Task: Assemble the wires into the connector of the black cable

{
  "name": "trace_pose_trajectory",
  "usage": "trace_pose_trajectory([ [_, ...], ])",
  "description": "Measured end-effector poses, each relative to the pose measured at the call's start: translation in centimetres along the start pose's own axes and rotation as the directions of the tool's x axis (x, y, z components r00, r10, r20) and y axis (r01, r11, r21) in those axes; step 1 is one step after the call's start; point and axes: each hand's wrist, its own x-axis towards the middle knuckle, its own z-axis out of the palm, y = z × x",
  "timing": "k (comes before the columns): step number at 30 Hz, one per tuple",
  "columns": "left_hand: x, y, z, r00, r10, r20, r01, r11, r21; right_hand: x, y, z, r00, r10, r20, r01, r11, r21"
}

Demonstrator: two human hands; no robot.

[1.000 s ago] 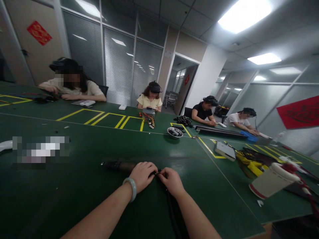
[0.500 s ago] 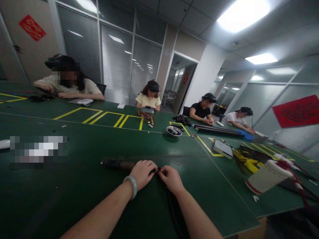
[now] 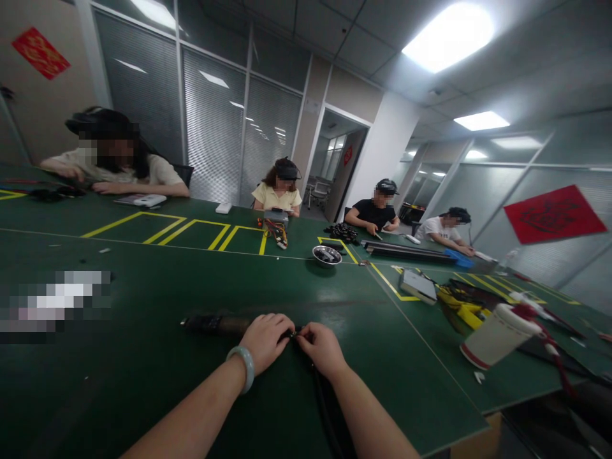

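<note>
On the green table (image 3: 143,357) lies a long dark bundle (image 3: 210,323), black at its far left end with a small shiny tip and brownish nearer the hand. My left hand (image 3: 268,341), wearing a pale bangle, rests over the bundle's right end with the fingers closed. Facing it, my right hand (image 3: 322,349) pinches at the same spot, its fingertips almost touching the left ones. A small dark piece with a metallic glint shows between them. From beneath the right hand a black strap-like length (image 3: 327,408) runs toward me. What exactly each hand grips is partly hidden.
A metal bowl (image 3: 327,256) of dark parts stands ahead. To the right are a grey box (image 3: 418,287), a yellow-and-black bundle (image 3: 471,313) and a white tumbler (image 3: 500,336). Several people sit across the table, near wires (image 3: 276,233) and long black bars (image 3: 406,251).
The view has swung slightly to the right, so things sit farther left. Both hands stay together at the same spot on the dark bundle, with only a slight shift of the fingers.
</note>
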Motion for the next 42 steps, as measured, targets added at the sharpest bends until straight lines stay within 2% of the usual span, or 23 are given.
trace_pose_trajectory([
  [7,0.2,-0.4,0.6,1.0,0.017,0.008,-0.017,1.0,-0.01,0.0,0.1,0.0,1.0,0.017,-0.004,-0.018,1.0,-0.014],
  [12,0.3,-0.8,1.1,0.999,-0.033,-0.009,0.033,0.999,-0.03,0.0,0.1,-0.1,1.0,0.016,0.0,-0.016,1.0,-0.025],
  [16,0.3,-0.8,1.0,1.0,0.026,-0.007,-0.026,1.0,-0.013,0.0,0.1,-0.1,1.0,0.014,0.003,-0.014,0.999,-0.029],
  [20,0.4,-0.9,1.1,0.999,0.036,-0.005,-0.036,0.999,-0.015,0.0,0.2,-0.1,1.0,0.017,0.006,-0.017,0.999,-0.031],
  [27,0.4,-0.9,1.2,0.999,-0.05,0.002,0.05,0.998,-0.027,0.0,0.0,-0.2,1.0,0.028,0.006,-0.028,0.999,-0.037],
  [42,0.3,-0.6,0.8,1.0,0.007,0.013,-0.007,1.0,0.001,-0.1,-0.4,-0.4,0.999,0.034,0.013,-0.033,0.998,-0.045],
])
